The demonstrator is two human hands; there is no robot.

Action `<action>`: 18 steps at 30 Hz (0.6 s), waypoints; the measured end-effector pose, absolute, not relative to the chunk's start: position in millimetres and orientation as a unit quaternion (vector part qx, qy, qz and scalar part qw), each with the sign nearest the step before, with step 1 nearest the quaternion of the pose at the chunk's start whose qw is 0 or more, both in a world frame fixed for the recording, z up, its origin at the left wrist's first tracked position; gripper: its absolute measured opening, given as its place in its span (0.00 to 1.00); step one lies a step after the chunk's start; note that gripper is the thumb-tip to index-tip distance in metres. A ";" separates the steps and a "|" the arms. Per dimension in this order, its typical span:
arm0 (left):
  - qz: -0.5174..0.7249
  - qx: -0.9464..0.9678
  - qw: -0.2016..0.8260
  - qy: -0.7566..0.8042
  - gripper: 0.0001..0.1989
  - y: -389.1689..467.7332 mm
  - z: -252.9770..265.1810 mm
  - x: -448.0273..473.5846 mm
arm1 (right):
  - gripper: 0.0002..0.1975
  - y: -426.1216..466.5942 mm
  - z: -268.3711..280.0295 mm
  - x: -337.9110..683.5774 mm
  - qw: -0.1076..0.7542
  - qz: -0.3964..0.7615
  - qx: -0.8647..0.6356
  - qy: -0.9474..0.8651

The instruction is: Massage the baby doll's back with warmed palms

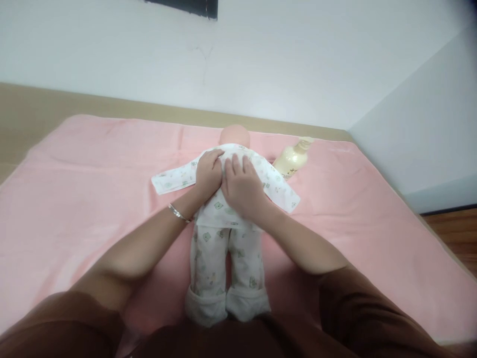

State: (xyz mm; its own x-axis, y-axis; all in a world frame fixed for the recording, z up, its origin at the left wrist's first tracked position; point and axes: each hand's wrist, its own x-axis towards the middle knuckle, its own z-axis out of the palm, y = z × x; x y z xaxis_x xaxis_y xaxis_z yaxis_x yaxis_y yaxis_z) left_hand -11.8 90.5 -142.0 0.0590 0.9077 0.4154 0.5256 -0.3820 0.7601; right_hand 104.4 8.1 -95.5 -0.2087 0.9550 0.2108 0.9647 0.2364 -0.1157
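A baby doll (pixel 218 203) lies lengthwise in front of me, dressed in a white printed long-sleeved top and matching trousers (pixel 209 261) with rolled cuffs. Its smooth head (pixel 234 134) points away from me, and no face shows. My left hand (pixel 209 173) rests on the left side of the doll's upper body, its fingers extended and partly hidden. Beside it, my right hand (pixel 242 186) lies flat on the top with fingers a little apart. Both hands press on the cloth without gripping it, their inner edges close together.
A cream pump bottle (pixel 292 158) leans or lies beside the doll's right-hand sleeve. Under everything spreads a pink blanket (pixel 357 214) on a tan surface (pixel 33 107). A white wall (pixel 112 54) rises behind, with another wall (pixel 428 114) at the right.
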 end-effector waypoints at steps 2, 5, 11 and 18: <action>0.453 0.694 0.218 0.516 0.22 89.4 -140.9 -11.9 | 0.31 0.9 -94.3 101.4 0.107 -0.022 -0.583 -0.805; 0.452 0.692 0.223 0.517 0.23 88.3 -138.8 -11.6 | 0.30 17.0 -91.9 112.4 0.103 0.023 -0.565 -0.818; 0.447 0.698 0.211 0.518 0.22 87.4 -135.4 -9.6 | 0.36 53.1 -91.6 133.8 0.117 0.068 -0.689 -0.712; 0.393 0.712 0.217 0.540 0.24 90.5 -132.0 -9.6 | 0.32 5.6 -91.6 108.3 0.093 -0.011 -0.599 -0.795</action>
